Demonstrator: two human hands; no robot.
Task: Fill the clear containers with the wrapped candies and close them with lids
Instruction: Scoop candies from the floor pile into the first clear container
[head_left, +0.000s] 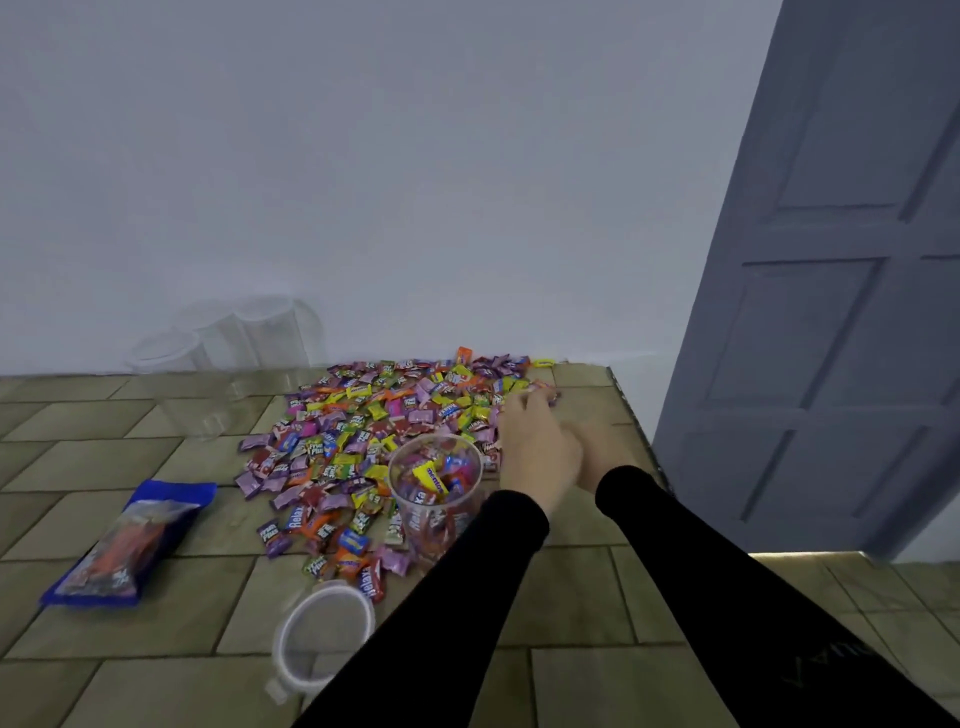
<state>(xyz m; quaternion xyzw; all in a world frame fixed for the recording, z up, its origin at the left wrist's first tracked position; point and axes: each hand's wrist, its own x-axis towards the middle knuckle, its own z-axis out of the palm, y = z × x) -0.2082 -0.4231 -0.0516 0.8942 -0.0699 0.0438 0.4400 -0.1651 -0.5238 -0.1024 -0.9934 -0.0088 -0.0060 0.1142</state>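
Plain white wall (363, 156) at the back, grey panelled door (831, 260) standing off to the right, and everything's sitting on a desk (649, 691) with a tan brick-pattern top. Big messy pile of wrapped candies (374, 421) is spreading across the far right part of the desk, right up against the wall edge.

One clear container (435, 493) is standing upright at the near side of the pile, open on top and already partly loaded with candies. Its lid (322, 636) is lying flat on the desk closer to the near edge, apart from it. A few more empty clear containers (244, 338) are crowding together at the far edge by the wall, left of the pile.

Both arms in black sleeves are reaching in from the near right. Left hand (537, 447) is stretching over the right edge of the pile, fingers curling down into the candies like it's gathering some, though it's blurry so I can't tell exactly how many it's got. Right hand (605, 457) is mostly hiding behind the left one, so honestly can't tell if it's open or closed.

Blue snack bag (130, 545) is lying near the left edge, well apart from the rest.
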